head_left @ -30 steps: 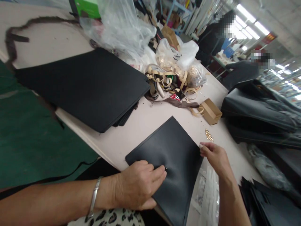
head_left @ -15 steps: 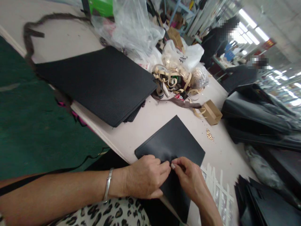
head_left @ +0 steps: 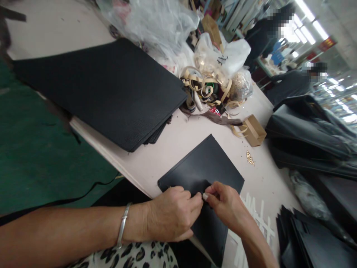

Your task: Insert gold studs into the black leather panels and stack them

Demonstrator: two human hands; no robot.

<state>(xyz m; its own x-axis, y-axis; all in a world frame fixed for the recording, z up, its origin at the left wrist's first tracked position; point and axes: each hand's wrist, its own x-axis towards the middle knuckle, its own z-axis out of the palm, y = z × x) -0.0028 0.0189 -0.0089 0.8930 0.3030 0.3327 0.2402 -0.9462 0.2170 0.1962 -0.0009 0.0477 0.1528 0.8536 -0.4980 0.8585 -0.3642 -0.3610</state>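
Note:
A black leather-like panel (head_left: 205, 160) lies at a slant on the table's near edge, and both of my hands are over its middle. The fingers of my left hand (head_left: 174, 212) are curled and closed on the panel. The tips of my right hand (head_left: 227, 203) are pinched together just to the right of the left fingertips, almost touching them. Whatever sits between those fingertips is too small and covered to make out. A pile of small gold-coloured metal pieces (head_left: 250, 158) lies beyond the panel, to the right.
A stack of large black sheets (head_left: 100, 93) covers the table's left. Clear plastic bags (head_left: 156, 29), tan strips and a small cardboard box (head_left: 253, 130) stand behind. White strips (head_left: 259, 217) lie right of my hands, near more black panels (head_left: 318, 238). Two people work in the background.
The view has shifted slightly, so the sheet stack sits further left in it. My hands stay together at the same spot on the panel; the right fingers have pinched in a little differently.

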